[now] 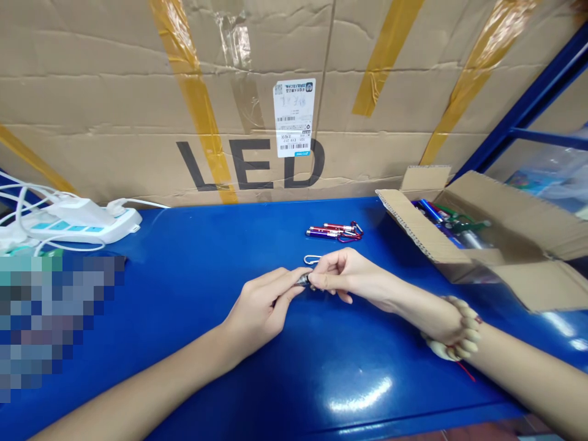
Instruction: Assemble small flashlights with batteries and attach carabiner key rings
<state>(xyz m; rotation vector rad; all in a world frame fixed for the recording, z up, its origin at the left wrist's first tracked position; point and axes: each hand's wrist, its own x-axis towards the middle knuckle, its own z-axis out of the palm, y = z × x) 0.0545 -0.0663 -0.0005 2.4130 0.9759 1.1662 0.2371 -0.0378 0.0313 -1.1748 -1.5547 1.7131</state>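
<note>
My left hand [261,306] and my right hand [342,275] meet over the blue table [206,257], both pinching one small keychain flashlight [304,280] between them. Only its silvery end shows between the fingertips. A silver carabiner clip [311,260] sticks out just behind my right fingers. A bead bracelet [457,331] sits on my right wrist. Behind the hands lie two or three more keychain flashlights [333,231], red and purple, with clips.
An open cardboard box [482,245] with several coloured flashlights stands at the right. A large taped carton marked LED [252,122] walls off the back. A white power strip [78,222] with cables lies at the left. A blurred patch covers the left edge.
</note>
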